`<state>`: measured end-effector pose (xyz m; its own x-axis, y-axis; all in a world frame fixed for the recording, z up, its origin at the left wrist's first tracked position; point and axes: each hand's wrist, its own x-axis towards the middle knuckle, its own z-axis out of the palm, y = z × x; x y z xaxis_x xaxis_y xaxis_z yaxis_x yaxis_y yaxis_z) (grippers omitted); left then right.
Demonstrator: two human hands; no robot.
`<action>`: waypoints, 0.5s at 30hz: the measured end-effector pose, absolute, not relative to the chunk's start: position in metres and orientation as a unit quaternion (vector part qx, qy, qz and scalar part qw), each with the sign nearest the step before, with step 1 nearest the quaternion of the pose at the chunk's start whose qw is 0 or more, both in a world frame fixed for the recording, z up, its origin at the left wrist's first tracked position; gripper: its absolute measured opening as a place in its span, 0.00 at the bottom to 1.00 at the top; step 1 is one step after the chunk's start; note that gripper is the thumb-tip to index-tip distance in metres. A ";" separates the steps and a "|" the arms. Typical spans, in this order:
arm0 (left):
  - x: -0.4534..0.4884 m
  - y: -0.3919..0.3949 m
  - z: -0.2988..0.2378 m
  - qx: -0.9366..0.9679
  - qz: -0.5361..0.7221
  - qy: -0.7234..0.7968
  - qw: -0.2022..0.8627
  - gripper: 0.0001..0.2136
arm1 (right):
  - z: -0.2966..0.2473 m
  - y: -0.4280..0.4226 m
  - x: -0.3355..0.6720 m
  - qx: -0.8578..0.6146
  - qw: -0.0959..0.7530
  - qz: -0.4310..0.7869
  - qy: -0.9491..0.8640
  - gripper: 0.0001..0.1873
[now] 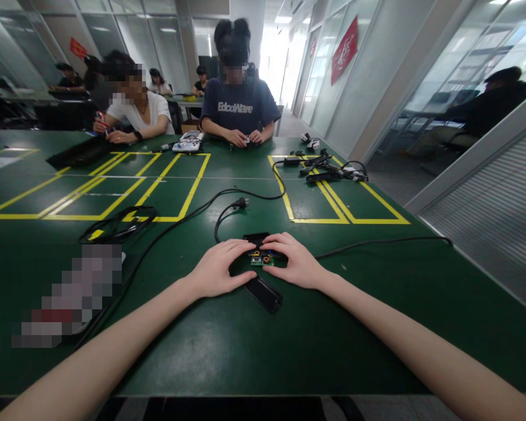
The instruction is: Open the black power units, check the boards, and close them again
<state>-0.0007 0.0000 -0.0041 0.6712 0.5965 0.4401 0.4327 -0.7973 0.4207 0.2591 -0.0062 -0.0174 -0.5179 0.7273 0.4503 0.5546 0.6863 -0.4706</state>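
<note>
A small green circuit board (256,261) with copper-coloured coils is between my two hands, just above the green table. My left hand (219,266) curls its fingers and thumb round the left end of the board. At the right end, my right hand (296,261) grips with fingers above and thumb at the lower edge. Just in front of the hands lies an open black plastic casing half (265,294). Behind the fingertips, another black casing piece (256,238) shows in part. A short black cord with a plug (241,203) leads in behind my left hand.
Long black cables cross the green table (193,351). A coiled cable (118,225) and a pixelated flat object (76,292) lie at left. Black adapters and cords (328,169) are heaped at back right, near yellow tape outlines. Two people sit across the table.
</note>
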 end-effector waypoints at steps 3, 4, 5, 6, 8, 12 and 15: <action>0.000 -0.001 -0.001 0.904 0.301 0.267 0.140 0.18 | -0.019 -0.005 0.260 -0.372 0.326 0.136 -0.858 0.22; 0.000 -0.001 -0.001 0.907 0.297 0.260 0.143 0.18 | -0.019 -0.005 0.260 -0.372 0.325 0.140 -0.858 0.22; 0.000 -0.001 0.000 0.911 0.291 0.255 0.147 0.18 | -0.018 -0.004 0.261 -0.371 0.323 0.145 -0.859 0.22; 0.000 -0.001 0.000 0.912 0.283 0.253 0.152 0.18 | -0.017 -0.004 0.261 -0.369 0.321 0.150 -0.859 0.23; 0.001 -0.001 -0.001 0.911 0.275 0.262 0.163 0.21 | -0.015 -0.005 0.261 -0.362 0.315 0.164 -0.862 0.23; 0.003 0.000 -0.002 0.898 0.282 0.289 0.175 0.26 | -0.011 -0.007 0.261 -0.335 0.316 0.185 -0.868 0.25; 0.004 0.001 -0.001 0.895 0.281 0.297 0.177 0.25 | -0.008 -0.009 0.261 -0.325 0.310 0.198 -0.871 0.29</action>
